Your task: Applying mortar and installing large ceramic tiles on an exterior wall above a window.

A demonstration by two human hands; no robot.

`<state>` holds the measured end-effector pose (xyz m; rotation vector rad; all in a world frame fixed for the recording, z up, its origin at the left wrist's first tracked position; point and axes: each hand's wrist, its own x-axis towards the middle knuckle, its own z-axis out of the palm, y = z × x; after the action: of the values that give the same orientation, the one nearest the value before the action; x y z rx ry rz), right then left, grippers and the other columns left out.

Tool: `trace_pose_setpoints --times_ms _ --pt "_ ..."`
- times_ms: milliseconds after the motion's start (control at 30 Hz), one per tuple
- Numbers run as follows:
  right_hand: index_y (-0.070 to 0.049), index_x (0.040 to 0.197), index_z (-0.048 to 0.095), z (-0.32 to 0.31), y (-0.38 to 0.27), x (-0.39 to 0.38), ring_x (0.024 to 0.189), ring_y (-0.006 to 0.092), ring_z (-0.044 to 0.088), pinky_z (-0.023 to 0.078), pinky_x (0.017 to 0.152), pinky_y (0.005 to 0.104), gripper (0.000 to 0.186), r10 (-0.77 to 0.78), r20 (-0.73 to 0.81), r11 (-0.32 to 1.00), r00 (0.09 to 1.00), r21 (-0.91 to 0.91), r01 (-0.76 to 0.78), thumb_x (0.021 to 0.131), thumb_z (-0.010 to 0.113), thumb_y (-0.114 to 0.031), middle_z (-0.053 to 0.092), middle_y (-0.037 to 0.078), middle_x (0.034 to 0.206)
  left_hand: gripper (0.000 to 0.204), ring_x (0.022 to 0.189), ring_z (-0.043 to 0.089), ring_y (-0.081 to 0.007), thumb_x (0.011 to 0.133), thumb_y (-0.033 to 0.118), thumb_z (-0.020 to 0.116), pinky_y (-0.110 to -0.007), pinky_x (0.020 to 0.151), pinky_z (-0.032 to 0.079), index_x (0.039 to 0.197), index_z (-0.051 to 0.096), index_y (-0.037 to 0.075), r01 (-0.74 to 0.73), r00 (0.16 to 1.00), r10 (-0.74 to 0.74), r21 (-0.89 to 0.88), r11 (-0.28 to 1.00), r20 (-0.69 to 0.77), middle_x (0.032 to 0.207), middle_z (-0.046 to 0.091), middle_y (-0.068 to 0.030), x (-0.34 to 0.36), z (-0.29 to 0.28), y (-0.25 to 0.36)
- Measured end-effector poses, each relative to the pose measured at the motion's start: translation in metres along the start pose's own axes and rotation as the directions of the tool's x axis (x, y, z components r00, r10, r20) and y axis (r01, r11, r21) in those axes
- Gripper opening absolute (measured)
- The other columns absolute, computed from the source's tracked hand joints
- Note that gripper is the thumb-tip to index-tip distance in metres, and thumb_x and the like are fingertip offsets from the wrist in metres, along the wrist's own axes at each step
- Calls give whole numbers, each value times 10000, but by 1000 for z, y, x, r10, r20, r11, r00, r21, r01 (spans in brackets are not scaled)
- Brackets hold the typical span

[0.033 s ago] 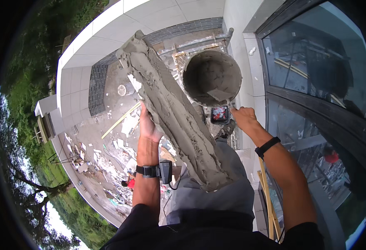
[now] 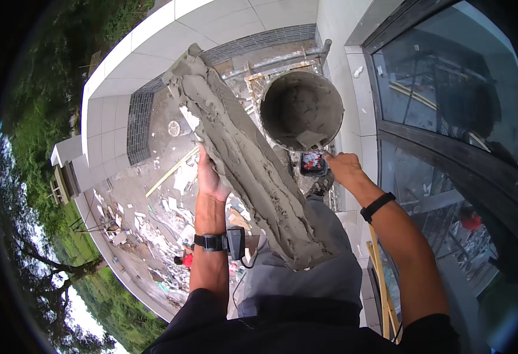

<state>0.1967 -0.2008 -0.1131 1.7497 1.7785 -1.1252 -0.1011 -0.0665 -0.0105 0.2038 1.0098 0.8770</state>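
Note:
My left hand (image 2: 212, 180) is closed round the left edge of a long, narrow slab (image 2: 241, 153), its fingers hidden beneath. Thick wet grey mortar coats the slab's upper face, furrowed lengthwise. The slab slants from far left to near right, its near end above my legs. My right hand (image 2: 346, 168) grips a trowel, the handle mostly hidden in the fist. The trowel's blade (image 2: 310, 139), smeared with mortar, lies inside the near rim of a round bucket (image 2: 333, 109). Mortar covers the bucket's inner wall and bottom.
Below the bucket sits a small black tray (image 2: 313, 163) with red and white bits. Dark-framed windows (image 2: 436, 150) stand close on the right, wooden strips (image 2: 382, 289) leaning near them. Far below left lies a debris-strewn floor (image 2: 170, 218), with a person in red (image 2: 187, 259). A pale tiled parapet (image 2: 108, 121) curves around.
The trowel's blade has shifted slightly toward the bucket's near rim. My left hand and the slab stay practically in place.

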Motion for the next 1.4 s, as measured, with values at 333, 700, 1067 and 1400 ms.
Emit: trace_pose_setpoints --times_ms 333,700,1067,1400 --pt "-14 1283 485 61 -17 -55 866 351 664 526 758 451 512 153 -629 870 762 452 198 842 651 -214 654 232 982 542 1163 545 -272 990 483 389 -445 1004 437 1345 476 83 -13 999 11 69 998 31 1305 555 -79 -2 37 31" --pt "-14 1419 338 117 -189 -289 1327 227 404 292 1123 423 639 501 -79 -813 862 297 500 1002 295 -497 423 110 1441 599 1295 419 -310 985 461 411 -475 1095 330 1431 360 64 64 663 -31 -14 998 748 1459 400 -106 -44 132 -21" --pt "-85 1457 244 84 -221 -470 1000 307 636 527 847 416 553 945 -290 -235 149 -287 929 980 512 -169 583 137 1186 629 1339 360 -328 926 514 502 -479 1120 283 1431 380 160 137 395 -194 151 979 898 1470 371 -161 -277 361 -83" --pt "56 1343 400 79 -229 -660 1028 242 636 475 971 452 488 879 -232 329 -418 -340 881 991 480 -273 608 127 1221 698 1371 312 -299 978 488 404 -463 1155 206 1486 216 47 302 398 -94 -34 953 912 1523 279 -123 -489 406 -65"
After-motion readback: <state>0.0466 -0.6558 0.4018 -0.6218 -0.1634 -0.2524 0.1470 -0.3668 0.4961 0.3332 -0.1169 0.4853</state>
